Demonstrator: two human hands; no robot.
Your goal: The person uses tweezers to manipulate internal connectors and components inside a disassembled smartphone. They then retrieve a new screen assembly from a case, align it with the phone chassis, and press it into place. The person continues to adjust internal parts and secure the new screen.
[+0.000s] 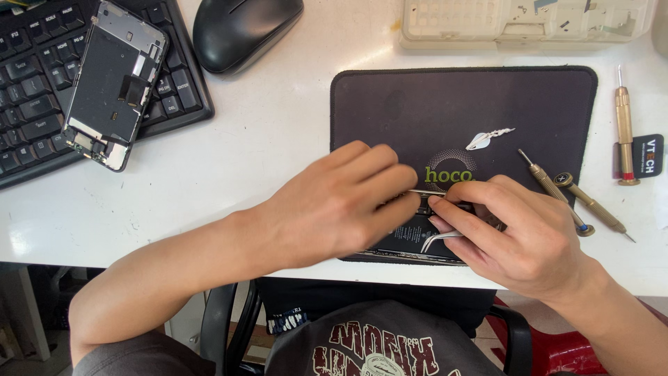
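From the head view we see, at lower centre of the frame, our left hand [341, 205] pinching a thin metal strip [426, 193] over the opened phone [410, 237], which lies on the dark mat [390, 104] on the white table [278, 118]. Our right hand [518, 233] grips curved tweezers [437, 239] on the phone; both hands hide most of it. Two screwdrivers [557, 191] lie right of them. At upper left, a detached screen [115, 83] rests on the keyboard [28, 104], beside a mouse [243, 28].

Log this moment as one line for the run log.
left hand: on opened phone | right hand: holds tweezers | mat: screwdrivers lying right
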